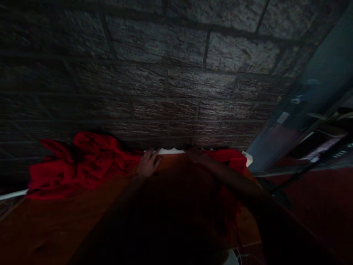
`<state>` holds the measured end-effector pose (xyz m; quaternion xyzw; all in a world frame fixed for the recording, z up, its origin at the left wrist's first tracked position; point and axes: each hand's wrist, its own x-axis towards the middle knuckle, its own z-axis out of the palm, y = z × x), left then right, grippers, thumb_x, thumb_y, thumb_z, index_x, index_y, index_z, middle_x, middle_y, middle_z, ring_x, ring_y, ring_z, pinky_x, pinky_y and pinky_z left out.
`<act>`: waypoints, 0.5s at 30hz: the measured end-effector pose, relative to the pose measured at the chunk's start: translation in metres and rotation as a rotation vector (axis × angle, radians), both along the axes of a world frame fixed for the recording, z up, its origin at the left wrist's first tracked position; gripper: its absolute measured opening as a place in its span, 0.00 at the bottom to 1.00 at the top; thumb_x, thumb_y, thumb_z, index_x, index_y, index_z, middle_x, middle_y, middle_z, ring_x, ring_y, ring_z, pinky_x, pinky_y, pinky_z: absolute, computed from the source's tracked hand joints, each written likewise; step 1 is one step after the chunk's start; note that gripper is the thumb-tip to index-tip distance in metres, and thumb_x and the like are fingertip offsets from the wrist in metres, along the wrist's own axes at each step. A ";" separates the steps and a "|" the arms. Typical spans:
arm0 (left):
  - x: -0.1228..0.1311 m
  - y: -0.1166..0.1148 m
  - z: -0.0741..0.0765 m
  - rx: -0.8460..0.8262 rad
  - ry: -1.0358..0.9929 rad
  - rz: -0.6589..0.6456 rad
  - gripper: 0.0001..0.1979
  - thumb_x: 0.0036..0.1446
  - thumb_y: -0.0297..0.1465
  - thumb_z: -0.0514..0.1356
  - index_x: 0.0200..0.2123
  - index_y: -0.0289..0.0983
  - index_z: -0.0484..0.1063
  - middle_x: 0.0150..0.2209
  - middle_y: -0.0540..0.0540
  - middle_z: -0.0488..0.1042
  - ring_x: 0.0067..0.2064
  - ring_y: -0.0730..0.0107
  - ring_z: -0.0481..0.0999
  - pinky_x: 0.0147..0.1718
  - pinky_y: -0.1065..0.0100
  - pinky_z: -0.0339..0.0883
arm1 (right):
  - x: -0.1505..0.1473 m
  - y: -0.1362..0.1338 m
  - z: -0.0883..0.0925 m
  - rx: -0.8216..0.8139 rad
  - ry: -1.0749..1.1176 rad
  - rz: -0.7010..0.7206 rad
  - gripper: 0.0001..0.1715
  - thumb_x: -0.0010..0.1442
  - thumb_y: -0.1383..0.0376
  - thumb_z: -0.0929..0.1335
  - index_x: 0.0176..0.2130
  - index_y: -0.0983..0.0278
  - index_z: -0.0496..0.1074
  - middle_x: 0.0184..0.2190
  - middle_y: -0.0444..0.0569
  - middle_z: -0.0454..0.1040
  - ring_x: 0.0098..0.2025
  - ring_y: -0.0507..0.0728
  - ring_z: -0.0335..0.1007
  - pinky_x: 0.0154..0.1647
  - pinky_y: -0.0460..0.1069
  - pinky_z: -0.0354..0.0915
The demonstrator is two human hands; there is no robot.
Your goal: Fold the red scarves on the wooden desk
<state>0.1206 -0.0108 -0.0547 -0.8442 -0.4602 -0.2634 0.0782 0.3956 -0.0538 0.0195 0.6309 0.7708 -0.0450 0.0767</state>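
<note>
My left hand (148, 163) lies with its fingers spread over a white strip (172, 151) along the back edge of a brown wooden surface (82, 213). Beside it, on the left, is the end of a bunched red cloth (93, 162). My right hand (195, 155) reaches to the same strip, farther right. Just past it, another red stretch of cloth (237, 157) covers the strip and hangs down towards me. Darkness hides the right fingers, so their grip is unclear. Whether the two red parts are one cloth, I cannot tell.
A rough block wall (182, 84) rises right behind the strip. On the right stand a grey-blue panel (298, 99) and a dark device with a pale front (320, 143). A white end piece (247, 159) sticks out at the strip's right end. Below right is a reddish floor (317, 198).
</note>
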 end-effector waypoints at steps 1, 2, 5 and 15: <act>-0.001 0.002 -0.001 0.006 -0.012 -0.013 0.27 0.67 0.43 0.49 0.65 0.41 0.62 0.65 0.37 0.63 0.66 0.48 0.59 0.61 0.50 0.58 | 0.006 -0.011 0.004 0.008 0.024 0.001 0.32 0.67 0.68 0.61 0.68 0.61 0.58 0.61 0.60 0.68 0.61 0.62 0.68 0.58 0.54 0.65; -0.002 0.004 -0.002 0.008 -0.019 -0.023 0.27 0.67 0.43 0.49 0.65 0.41 0.62 0.65 0.37 0.62 0.66 0.48 0.59 0.61 0.49 0.57 | 0.014 -0.024 0.010 0.022 0.066 -0.001 0.32 0.68 0.66 0.61 0.69 0.61 0.55 0.64 0.58 0.65 0.63 0.62 0.65 0.60 0.54 0.64; -0.003 0.012 -0.008 -0.011 -0.020 -0.045 0.29 0.66 0.45 0.49 0.66 0.41 0.62 0.65 0.37 0.63 0.66 0.46 0.60 0.62 0.46 0.56 | 0.048 -0.091 0.032 0.094 0.317 -0.033 0.30 0.69 0.61 0.60 0.68 0.61 0.58 0.64 0.55 0.65 0.64 0.61 0.64 0.64 0.54 0.60; -0.002 0.016 -0.012 0.012 -0.053 -0.063 0.28 0.64 0.45 0.47 0.60 0.37 0.68 0.63 0.36 0.66 0.64 0.46 0.63 0.61 0.46 0.58 | 0.091 -0.412 -0.052 -0.386 1.301 -0.809 0.25 0.52 0.36 0.65 0.35 0.47 0.78 0.36 0.54 0.79 0.39 0.64 0.79 0.43 0.61 0.73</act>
